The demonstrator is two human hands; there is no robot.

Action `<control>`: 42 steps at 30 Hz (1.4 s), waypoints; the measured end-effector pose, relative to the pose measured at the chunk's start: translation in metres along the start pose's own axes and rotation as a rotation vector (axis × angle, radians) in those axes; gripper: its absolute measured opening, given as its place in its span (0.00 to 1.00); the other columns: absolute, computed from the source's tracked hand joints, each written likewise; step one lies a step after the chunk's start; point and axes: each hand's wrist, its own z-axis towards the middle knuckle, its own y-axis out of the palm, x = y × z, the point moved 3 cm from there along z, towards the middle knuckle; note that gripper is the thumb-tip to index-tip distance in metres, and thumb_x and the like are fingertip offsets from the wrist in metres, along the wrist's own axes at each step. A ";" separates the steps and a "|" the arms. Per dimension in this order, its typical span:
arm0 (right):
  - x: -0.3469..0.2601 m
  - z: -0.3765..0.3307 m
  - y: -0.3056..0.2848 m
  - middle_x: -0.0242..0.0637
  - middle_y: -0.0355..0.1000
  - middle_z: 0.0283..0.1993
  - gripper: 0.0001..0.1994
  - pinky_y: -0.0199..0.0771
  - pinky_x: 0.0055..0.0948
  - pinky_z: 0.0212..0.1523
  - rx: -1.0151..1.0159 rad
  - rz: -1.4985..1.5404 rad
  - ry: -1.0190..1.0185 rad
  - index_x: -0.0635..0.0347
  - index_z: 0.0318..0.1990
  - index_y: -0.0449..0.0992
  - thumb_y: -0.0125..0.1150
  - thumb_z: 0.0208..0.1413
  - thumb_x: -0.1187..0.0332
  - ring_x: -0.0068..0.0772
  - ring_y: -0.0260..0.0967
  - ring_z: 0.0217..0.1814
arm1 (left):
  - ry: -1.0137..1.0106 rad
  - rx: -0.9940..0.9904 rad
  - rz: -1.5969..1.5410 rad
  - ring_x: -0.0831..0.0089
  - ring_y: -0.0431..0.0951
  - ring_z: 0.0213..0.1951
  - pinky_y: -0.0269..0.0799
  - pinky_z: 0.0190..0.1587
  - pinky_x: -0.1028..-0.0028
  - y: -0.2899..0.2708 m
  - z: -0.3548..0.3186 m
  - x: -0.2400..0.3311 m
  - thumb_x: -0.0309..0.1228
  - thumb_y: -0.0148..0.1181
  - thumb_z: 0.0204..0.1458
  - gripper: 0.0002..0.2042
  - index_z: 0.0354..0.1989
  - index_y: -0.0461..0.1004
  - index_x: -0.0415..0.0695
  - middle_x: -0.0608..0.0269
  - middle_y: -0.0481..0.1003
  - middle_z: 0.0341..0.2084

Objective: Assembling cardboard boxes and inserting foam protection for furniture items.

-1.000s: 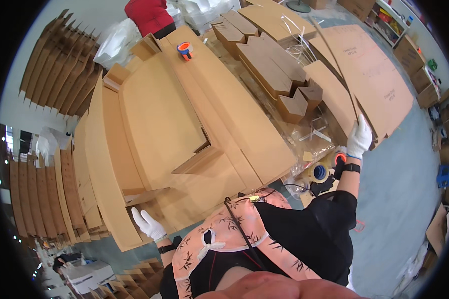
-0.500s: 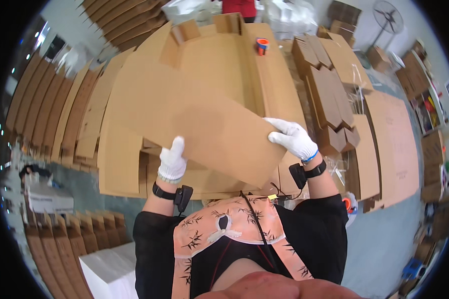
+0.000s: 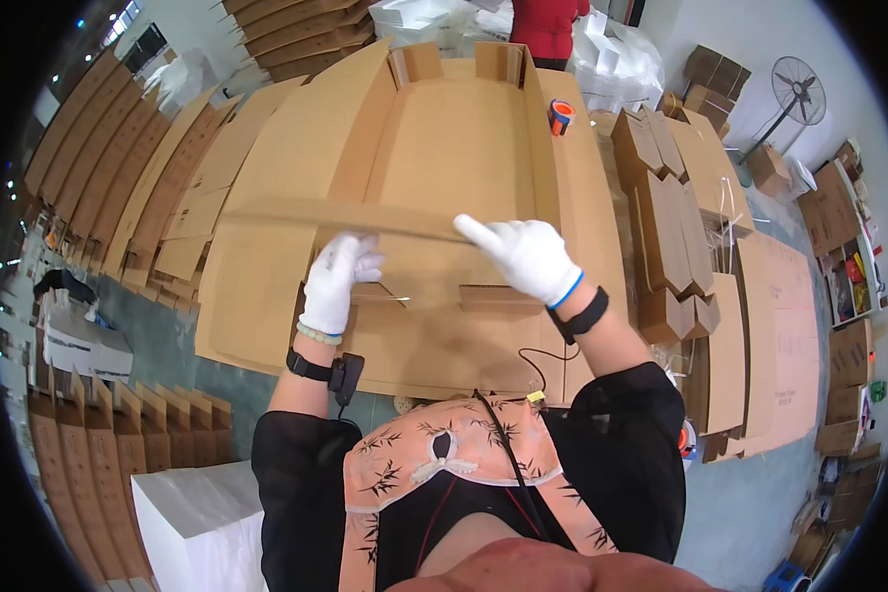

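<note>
The large flat brown corrugated cardboard box blank [image 3: 434, 197] now lies spread out squarely in front of the person, where a second ago it was off to one side and the arms were flung wide, the right one reaching far out toward the stacks of folded cartons. Both white-gloved hands have come in onto the blank's near side. The left hand [image 3: 333, 281] curls over the long raised cardboard flap [image 3: 345, 219] that runs across the blank, fingers bent and pressing on it, so it is gripping or pinning that flap rather than lying loose. The right hand [image 3: 525, 257] lies on the same fold line further along the flap, index finger stretched out along the crease and the other fingers curled; it presses on the flap, but whether it pinches the edge I cannot tell. Judged from this, the blank has been brought into working position and folding of its near flap is under way. Beyond the blank's far right corner stands an orange roll of tape [image 3: 560, 115], and to the right of the blank lie rows of folded brown cardboard cartons [image 3: 671, 227]. Past the blank's far edge a person in a red top [image 3: 553, 25] stands.
</note>
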 end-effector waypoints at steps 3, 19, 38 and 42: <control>0.033 -0.009 0.005 0.41 0.76 0.29 0.27 0.76 0.42 0.31 -0.077 0.201 0.101 0.40 0.69 0.65 0.56 0.61 0.65 0.45 0.76 0.32 | 0.678 0.000 1.382 0.45 0.68 0.65 0.66 0.66 0.56 -0.008 0.001 0.011 0.49 0.69 0.51 0.31 0.61 0.74 0.46 0.41 0.68 0.64; 0.022 -0.069 0.089 0.51 0.79 0.45 0.19 0.75 0.50 0.50 -0.646 0.406 0.195 0.40 0.59 0.76 0.48 0.66 0.51 0.56 0.76 0.48 | 0.678 0.127 1.694 0.51 0.61 0.69 0.57 0.71 0.57 -0.071 -0.008 0.000 0.43 0.76 0.39 0.29 0.51 0.77 0.48 0.50 0.67 0.65; 0.003 -0.141 0.081 0.53 0.80 0.47 0.23 0.75 0.39 0.56 -0.382 0.537 0.172 0.64 0.55 0.79 0.48 0.70 0.53 0.51 0.78 0.53 | 0.694 0.339 1.858 0.58 0.69 0.55 0.60 0.67 0.60 -0.043 -0.053 -0.095 0.40 0.74 0.35 0.28 0.46 0.73 0.45 0.58 0.72 0.50; -0.001 -0.161 0.087 0.55 0.78 0.53 0.24 0.71 0.38 0.61 -0.420 0.651 0.176 0.69 0.55 0.77 0.46 0.72 0.54 0.52 0.75 0.58 | 0.834 0.304 1.635 0.51 0.60 0.70 0.48 0.76 0.50 -0.036 -0.161 -0.168 0.50 0.74 0.38 0.43 0.65 0.67 0.45 0.51 0.65 0.66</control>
